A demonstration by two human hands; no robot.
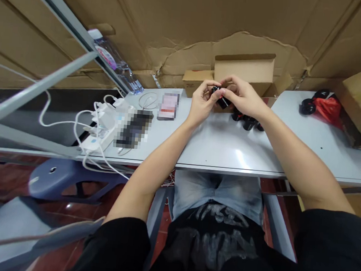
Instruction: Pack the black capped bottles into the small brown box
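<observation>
Both my hands meet above the far edge of the white table (pixel 229 150). My left hand (pixel 202 103) and my right hand (pixel 240 96) together pinch a small black part with a red mark (pixel 222 101), and the fingers hide most of it. Just below my right hand, a cluster of small black parts (pixel 247 122) lies on the tabletop. Behind my hands stands an open cardboard box (pixel 244 71), with its lid flap raised.
To the left lie a white power strip (pixel 100 135) with tangled white cables, a blurred dark phone (pixel 133 128), and a blurred pink packet (pixel 168 107). A plastic water bottle (pixel 116 60) lies beyond them. Black rings on a red bag (pixel 323 108) sit right. Cardboard lines the wall.
</observation>
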